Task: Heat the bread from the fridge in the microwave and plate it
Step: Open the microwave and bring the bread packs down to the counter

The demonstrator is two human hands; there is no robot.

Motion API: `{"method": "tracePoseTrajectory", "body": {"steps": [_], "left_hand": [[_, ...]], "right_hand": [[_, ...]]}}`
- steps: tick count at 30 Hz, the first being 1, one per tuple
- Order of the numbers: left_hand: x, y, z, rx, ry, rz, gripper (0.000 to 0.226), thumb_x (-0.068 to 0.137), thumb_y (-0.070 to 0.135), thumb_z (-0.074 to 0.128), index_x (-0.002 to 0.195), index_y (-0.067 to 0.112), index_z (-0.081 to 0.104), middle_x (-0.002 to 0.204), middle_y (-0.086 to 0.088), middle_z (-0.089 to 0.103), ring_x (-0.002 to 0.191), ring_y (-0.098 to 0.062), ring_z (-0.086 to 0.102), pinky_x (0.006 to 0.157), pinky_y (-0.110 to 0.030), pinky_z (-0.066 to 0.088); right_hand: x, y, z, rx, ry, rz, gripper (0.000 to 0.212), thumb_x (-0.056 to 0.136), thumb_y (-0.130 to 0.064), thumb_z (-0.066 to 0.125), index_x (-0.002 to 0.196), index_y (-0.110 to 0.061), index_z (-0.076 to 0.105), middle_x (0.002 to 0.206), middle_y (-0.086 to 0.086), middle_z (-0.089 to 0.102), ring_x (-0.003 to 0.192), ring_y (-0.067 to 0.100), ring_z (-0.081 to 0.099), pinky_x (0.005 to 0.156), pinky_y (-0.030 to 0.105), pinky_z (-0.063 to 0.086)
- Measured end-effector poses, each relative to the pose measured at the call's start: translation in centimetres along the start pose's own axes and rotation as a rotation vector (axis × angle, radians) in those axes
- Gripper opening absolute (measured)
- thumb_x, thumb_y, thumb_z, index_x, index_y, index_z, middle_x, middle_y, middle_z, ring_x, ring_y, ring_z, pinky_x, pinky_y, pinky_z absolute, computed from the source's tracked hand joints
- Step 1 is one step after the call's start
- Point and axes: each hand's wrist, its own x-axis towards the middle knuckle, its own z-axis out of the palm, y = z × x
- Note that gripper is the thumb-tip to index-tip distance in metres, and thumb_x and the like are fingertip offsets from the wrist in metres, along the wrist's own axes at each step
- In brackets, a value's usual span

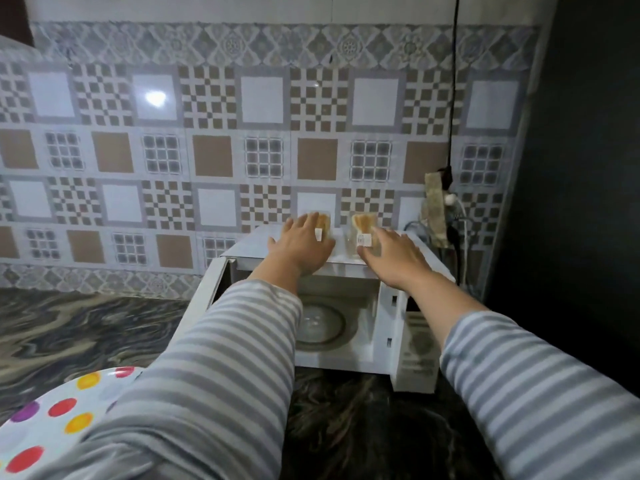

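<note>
Two clear packets of bread lie side by side on top of the white microwave (349, 263). My left hand (299, 245) rests over the left bread packet (323, 221), with thumb and forefinger around its labelled near end. My right hand (393, 256) holds the near end of the right bread packet (363, 223) between thumb and fingers. The microwave door (204, 292) is swung open to the left, and the glass turntable (320, 323) inside has nothing on it. A white plate (48, 420) with coloured dots sits at the lower left, partly hidden by my left sleeve.
The microwave stands on a dark marbled counter (79, 327) against a patterned tile wall. Its control panel (417, 355) faces me on the right. A black cable and a plug socket (446, 202) hang behind it. A dark surface (571, 168) closes off the right side.
</note>
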Motion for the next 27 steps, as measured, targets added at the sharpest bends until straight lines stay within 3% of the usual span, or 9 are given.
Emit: {"method": "tracePoseTrajectory", "body": {"steps": [3, 6, 9, 13, 17, 21, 23, 27], "left_hand": [[4.2, -1.1, 1.8, 0.004, 0.032, -0.074, 0.072, 0.094, 0.053, 0.041, 0.152, 0.033, 0.004, 0.162, 0.005, 0.001, 0.148, -0.026, 0.001, 0.115, -0.059, 0.012], [8.1, -2.0, 3.6, 0.001, 0.046, -0.124, 0.073, 0.091, 0.058, 0.043, 0.149, 0.044, 0.001, 0.161, 0.009, -0.005, 0.148, -0.032, 0.002, 0.116, -0.058, 0.013], [10.4, -2.5, 5.2, 0.024, 0.075, -0.126, 0.077, 0.087, 0.065, 0.044, 0.148, 0.048, -0.001, 0.161, 0.006, -0.007, 0.146, -0.036, 0.01, 0.114, -0.058, 0.02], [11.6, -2.9, 6.5, -0.049, 0.039, -0.18, 0.079, 0.087, 0.063, 0.048, 0.148, 0.047, 0.002, 0.162, -0.005, 0.004, 0.142, -0.032, 0.028, 0.109, -0.05, 0.03], [11.8, -3.2, 7.1, -0.065, 0.084, -0.197, 0.079, 0.086, 0.061, 0.051, 0.148, 0.046, 0.006, 0.152, -0.011, 0.032, 0.128, -0.031, 0.046, 0.1, -0.045, 0.039], [11.4, -3.3, 6.6, -0.118, 0.171, -0.186, 0.076, 0.084, 0.052, 0.056, 0.148, 0.043, 0.016, 0.136, -0.006, 0.051, 0.116, -0.026, 0.055, 0.09, -0.039, 0.045], [10.6, -3.2, 6.4, -0.16, 0.231, -0.19, 0.074, 0.083, 0.048, 0.06, 0.147, 0.043, 0.022, 0.134, -0.004, 0.053, 0.114, -0.025, 0.056, 0.089, -0.039, 0.046], [7.7, -2.7, 5.6, -0.182, 0.281, -0.205, 0.073, 0.083, 0.046, 0.061, 0.147, 0.043, 0.025, 0.14, -0.006, 0.046, 0.118, -0.026, 0.054, 0.089, -0.04, 0.047]], "right_hand": [[4.2, 1.1, 1.1, 0.083, -0.025, 0.012, 0.071, 0.087, -0.065, 0.037, 0.148, -0.037, 0.014, 0.157, 0.005, 0.023, 0.139, 0.035, 0.028, 0.111, 0.051, 0.029], [8.1, 1.7, 2.4, 0.177, -0.033, 0.052, 0.072, 0.09, -0.065, 0.036, 0.147, -0.047, -0.003, 0.162, 0.004, -0.001, 0.145, 0.036, 0.015, 0.115, 0.053, 0.022], [10.6, 1.9, 3.5, 0.222, -0.013, 0.082, 0.074, 0.091, -0.064, 0.038, 0.145, -0.051, -0.01, 0.161, 0.008, -0.007, 0.145, 0.037, 0.017, 0.113, 0.05, 0.026], [12.1, 2.3, 4.9, 0.313, -0.024, 0.086, 0.072, 0.09, -0.063, 0.042, 0.148, -0.048, 0.002, 0.159, 0.007, 0.016, 0.141, 0.033, 0.03, 0.109, 0.044, 0.031], [12.3, 2.5, 5.1, 0.34, -0.026, 0.077, 0.075, 0.086, -0.066, 0.046, 0.148, -0.043, 0.01, 0.152, 0.007, 0.034, 0.133, 0.033, 0.039, 0.105, 0.044, 0.035], [12.1, 2.1, 4.6, 0.374, 0.027, 0.07, 0.072, 0.08, -0.057, 0.06, 0.14, -0.037, 0.027, 0.132, 0.005, 0.052, 0.11, 0.029, 0.054, 0.088, 0.037, 0.045], [11.5, 1.9, 4.4, 0.425, 0.073, 0.08, 0.067, 0.078, -0.051, 0.065, 0.135, -0.034, 0.034, 0.124, 0.003, 0.054, 0.1, 0.025, 0.054, 0.081, 0.034, 0.045], [8.8, 1.3, 2.8, 0.46, 0.122, 0.097, 0.067, 0.078, -0.047, 0.067, 0.135, -0.032, 0.035, 0.12, 0.003, 0.052, 0.096, 0.023, 0.051, 0.082, 0.033, 0.044]]}}
